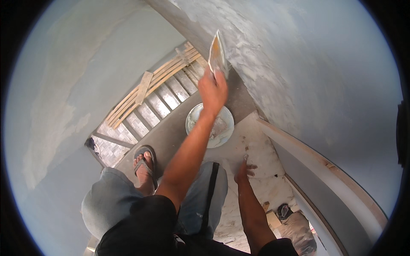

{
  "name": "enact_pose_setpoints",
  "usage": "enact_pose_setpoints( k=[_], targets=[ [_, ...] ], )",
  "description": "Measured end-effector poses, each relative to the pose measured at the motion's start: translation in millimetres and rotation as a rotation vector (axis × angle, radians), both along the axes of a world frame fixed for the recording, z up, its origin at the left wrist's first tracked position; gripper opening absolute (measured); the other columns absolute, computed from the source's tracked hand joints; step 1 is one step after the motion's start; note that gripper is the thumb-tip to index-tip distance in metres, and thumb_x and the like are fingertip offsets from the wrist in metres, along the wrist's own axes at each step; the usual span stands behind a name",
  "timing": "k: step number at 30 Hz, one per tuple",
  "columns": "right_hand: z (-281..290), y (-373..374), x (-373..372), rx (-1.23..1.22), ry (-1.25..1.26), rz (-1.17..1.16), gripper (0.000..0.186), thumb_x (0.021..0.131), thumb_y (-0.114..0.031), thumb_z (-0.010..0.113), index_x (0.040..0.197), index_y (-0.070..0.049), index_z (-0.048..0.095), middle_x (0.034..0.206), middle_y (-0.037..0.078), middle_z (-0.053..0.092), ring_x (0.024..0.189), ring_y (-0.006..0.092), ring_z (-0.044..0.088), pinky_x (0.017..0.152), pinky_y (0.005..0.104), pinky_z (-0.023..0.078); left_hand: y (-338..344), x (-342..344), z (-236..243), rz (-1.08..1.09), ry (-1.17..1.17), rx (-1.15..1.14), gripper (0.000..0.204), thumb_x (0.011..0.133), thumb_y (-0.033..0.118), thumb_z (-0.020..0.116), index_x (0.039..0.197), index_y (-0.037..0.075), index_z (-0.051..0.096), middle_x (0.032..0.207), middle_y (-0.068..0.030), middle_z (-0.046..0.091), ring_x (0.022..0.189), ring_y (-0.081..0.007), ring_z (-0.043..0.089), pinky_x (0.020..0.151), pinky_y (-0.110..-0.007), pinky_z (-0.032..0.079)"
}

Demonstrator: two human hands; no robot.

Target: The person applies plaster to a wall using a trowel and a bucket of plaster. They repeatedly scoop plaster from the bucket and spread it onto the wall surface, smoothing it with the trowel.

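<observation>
My left hand [213,91] is closed round a putty knife [217,53], held up near the wall [273,55] on the right. Whitish paste is smeared over its blade. Rough, uneven strokes of grey-white plaster mark that wall. Below my left forearm stands a round, pale bucket [231,121] with whitish paste in it, partly hidden by the arm. My right hand [244,169] hangs lower, beyond my right knee, with its fingers apart and nothing visible in it.
A staircase [160,100] drops away beyond the floor edge on the left, behind nailed wooden slats [149,85]. My sandalled foot [145,166] stands near that edge. A low wall with a wooden ledge [316,155] runs along the right. A plastic bag [299,232] lies at lower right.
</observation>
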State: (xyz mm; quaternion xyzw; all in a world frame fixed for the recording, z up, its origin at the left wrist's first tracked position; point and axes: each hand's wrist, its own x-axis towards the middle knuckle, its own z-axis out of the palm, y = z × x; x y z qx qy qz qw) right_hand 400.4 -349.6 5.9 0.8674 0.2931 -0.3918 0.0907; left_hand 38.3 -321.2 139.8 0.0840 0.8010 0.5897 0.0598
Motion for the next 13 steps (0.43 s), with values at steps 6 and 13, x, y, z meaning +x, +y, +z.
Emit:
enact_pose_setpoints(
  k=[6,13],
  targets=[
    [-4,-1,0,-0.005,-0.024,0.020,0.117,0.071,-0.088,0.040,0.149,-0.025,-0.019,0.152,0.019,-0.028,0.139,0.0517,-0.017,0.110,0.0639,0.002,24,47,19,-0.153,0.111,0.062,0.035,0.085,0.007,0.053,0.116,-0.008,0.053,0.080,-0.0231,0.063,0.067,-0.0374,0.063,0.062,-0.043,0.050],
    [-54,-5,38,0.051,0.008,-0.019,0.111,0.072,-0.090,0.033,0.153,-0.023,-0.001,0.157,0.021,-0.010,0.140,0.0505,-0.012,0.110,0.0632,0.001,2,131,21,-0.306,0.260,0.277,0.056,0.079,0.000,0.058,0.131,-0.012,0.043,0.133,-0.0288,0.049,0.111,-0.0426,0.059,0.095,-0.042,0.048]
  ],
)
